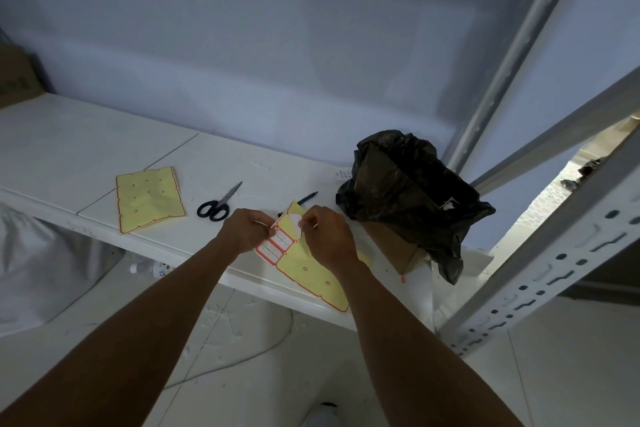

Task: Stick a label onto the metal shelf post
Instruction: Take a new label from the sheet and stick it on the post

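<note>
At the shelf's [86, 163] front edge, the left hand [246, 230] pinched the label sheet [304, 270] flat while the right hand [329, 236] pinched a label [293, 219] — best peeled slowly, kept uncreased.

Just one wide head cam, looking forward and down from close above the shelf [104, 149], its front edge crossing mid-frame.

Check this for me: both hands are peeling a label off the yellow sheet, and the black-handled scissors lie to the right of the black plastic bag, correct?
Not quite. In the head view the black-handled scissors lie left of the black plastic bag. Both hands, left hand and right hand, do work at the yellow label sheet.
</note>
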